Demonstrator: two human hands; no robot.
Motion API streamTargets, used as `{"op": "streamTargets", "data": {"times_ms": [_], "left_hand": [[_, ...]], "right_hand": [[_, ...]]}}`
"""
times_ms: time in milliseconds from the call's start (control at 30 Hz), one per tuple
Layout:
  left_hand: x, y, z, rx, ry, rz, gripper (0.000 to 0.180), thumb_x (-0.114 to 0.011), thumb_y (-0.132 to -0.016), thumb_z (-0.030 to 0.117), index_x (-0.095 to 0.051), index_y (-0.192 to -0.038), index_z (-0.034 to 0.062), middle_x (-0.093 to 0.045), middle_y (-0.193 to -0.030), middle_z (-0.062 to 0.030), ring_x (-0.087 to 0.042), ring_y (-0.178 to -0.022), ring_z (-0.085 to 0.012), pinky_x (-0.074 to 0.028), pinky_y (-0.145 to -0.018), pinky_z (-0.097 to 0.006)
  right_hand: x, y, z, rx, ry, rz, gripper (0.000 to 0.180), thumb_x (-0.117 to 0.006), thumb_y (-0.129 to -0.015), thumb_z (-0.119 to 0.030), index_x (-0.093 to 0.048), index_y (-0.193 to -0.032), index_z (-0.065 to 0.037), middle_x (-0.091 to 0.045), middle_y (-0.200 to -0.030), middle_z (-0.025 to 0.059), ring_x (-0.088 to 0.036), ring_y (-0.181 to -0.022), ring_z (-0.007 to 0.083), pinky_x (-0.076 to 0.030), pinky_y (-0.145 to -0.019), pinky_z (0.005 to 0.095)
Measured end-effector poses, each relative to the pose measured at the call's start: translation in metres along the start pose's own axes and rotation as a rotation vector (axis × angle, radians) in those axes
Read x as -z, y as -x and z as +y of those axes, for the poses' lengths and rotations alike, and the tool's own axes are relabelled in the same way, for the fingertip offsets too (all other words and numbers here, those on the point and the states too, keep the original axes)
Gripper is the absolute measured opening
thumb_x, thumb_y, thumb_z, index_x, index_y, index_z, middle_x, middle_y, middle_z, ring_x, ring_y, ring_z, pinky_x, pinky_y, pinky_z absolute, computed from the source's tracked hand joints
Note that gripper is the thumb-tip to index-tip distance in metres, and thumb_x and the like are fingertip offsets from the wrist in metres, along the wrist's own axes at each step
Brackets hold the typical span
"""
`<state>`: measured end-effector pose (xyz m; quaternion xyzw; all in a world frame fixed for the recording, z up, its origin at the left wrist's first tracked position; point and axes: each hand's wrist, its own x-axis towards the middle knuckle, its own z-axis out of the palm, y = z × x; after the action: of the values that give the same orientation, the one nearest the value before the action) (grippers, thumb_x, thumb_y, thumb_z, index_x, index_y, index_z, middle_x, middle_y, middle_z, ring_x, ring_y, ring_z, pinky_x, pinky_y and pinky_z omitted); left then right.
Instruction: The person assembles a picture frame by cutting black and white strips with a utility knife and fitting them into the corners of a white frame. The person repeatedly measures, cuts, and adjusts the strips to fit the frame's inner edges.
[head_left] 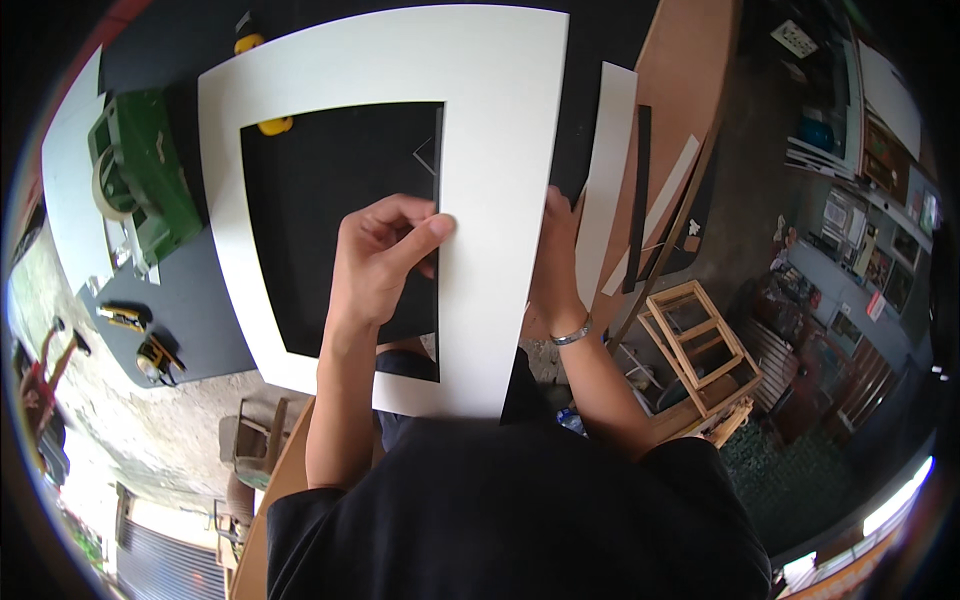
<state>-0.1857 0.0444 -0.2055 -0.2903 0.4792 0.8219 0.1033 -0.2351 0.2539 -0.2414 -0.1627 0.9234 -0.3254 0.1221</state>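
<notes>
Black tabletop [210, 320]: smooth, matte, visible beyond the white frame [500, 200] and through its window. The frame itself: flat sheet, smooth face, rectangular cutout, near end reaching past the tabletop's edge. Brown board [685, 70], flat-faced, right of the frame. White strip [605, 170], long and flat, between frame and board. Green tape dispenser [150, 170], hard and angular, left of the frame. Black strip [640, 190], narrow, farther right than the white one. Wooden frame [702, 327], slatted, lower right of the white frame.

Left hand [375, 260]: I read a pinch, thumb on the face of the white frame's right bar, fingers through the window. Right hand [555, 260]: at that bar's outer edge, partly hidden; I cannot tell whether it grips.

Most room I see: inside the window, left of the hand. Outside the right edge, a slim gap.
</notes>
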Motion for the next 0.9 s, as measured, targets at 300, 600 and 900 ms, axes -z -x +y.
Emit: {"op": "streamTargets", "data": {"times_ms": [300, 600, 900], "left_hand": [[0.005, -0.001, -0.009, -0.019, -0.061, 0.023, 0.016, -0.077, -0.091, 0.014, -0.072, -0.092, -0.0013, -0.067, -0.075, -0.0026, -0.062, -0.063, -0.0076, -0.051, -0.054, -0.022], [0.007, -0.006, -0.02, 0.016, -0.094, 0.043, 0.016, -0.076, -0.093, 0.016, -0.072, -0.091, 0.0, -0.07, -0.077, -0.0042, -0.063, -0.063, -0.0083, -0.05, -0.054, -0.022], [0.017, 0.007, -0.008, -0.065, -0.073, 0.072, 0.013, -0.075, -0.093, 0.015, -0.071, -0.089, 0.0024, -0.07, -0.074, -0.0037, -0.063, -0.06, -0.0089, -0.05, -0.052, -0.023]], "right_hand": [[0.058, 0.029, 0.054, -0.42, 0.056, 0.47, 0.028, -0.07, -0.094, -0.019, -0.061, -0.116, -0.004, -0.06, -0.102, 0.0143, -0.059, -0.095, 0.0315, -0.048, -0.085, 0.0426], [0.063, 0.022, 0.063, -0.107, 0.148, 0.28, 0.029, -0.072, -0.091, -0.016, -0.061, -0.114, -0.002, -0.061, -0.101, 0.0162, -0.059, -0.098, 0.0353, -0.047, -0.087, 0.045], [0.007, 0.034, 0.002, -0.233, 0.284, 0.142, 0.041, -0.081, -0.084, -0.023, -0.058, -0.116, -0.009, -0.061, -0.11, 0.0083, -0.057, -0.101, 0.0272, -0.038, -0.087, 0.0432]]}}
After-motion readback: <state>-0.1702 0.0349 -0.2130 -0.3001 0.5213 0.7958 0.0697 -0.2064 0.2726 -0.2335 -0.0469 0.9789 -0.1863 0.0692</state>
